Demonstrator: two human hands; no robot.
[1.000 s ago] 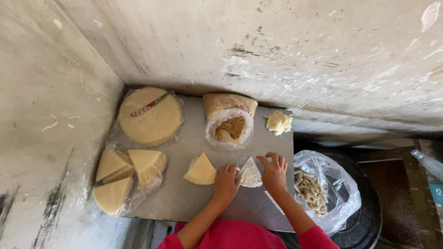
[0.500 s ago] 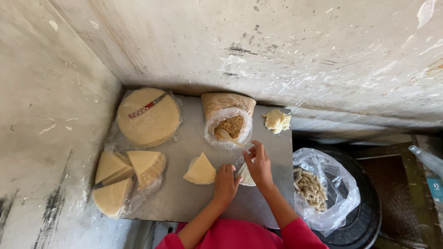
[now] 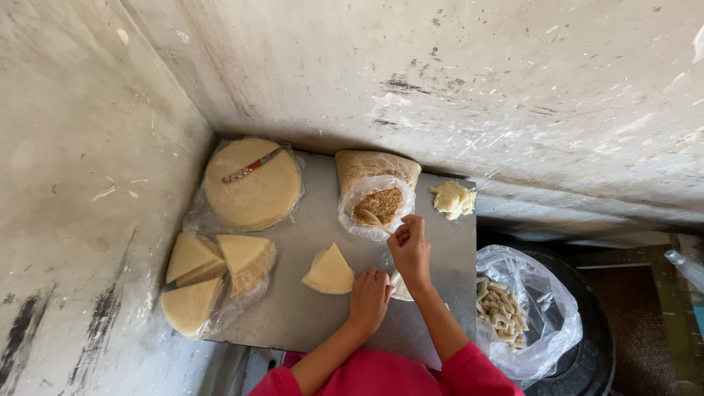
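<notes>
Grey metal table (image 3: pixel 308 315) against stained walls, right hand (image 3: pixel 411 253) holding spoon (image 3: pixel 370 218) in filling bag (image 3: pixel 378 198), left hand (image 3: pixel 370 293) pressing wrapper (image 3: pixel 400 286).

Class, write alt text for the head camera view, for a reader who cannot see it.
A person's right hand holds a spoon at an open bag of brown filling, while the left hand rests on a wrapper. On the grey tray lie a round wrapper stack, wedge stacks and dough.

Soft even daylight, faint shadows, sharp focus, wide-angle edge distortion.
</notes>
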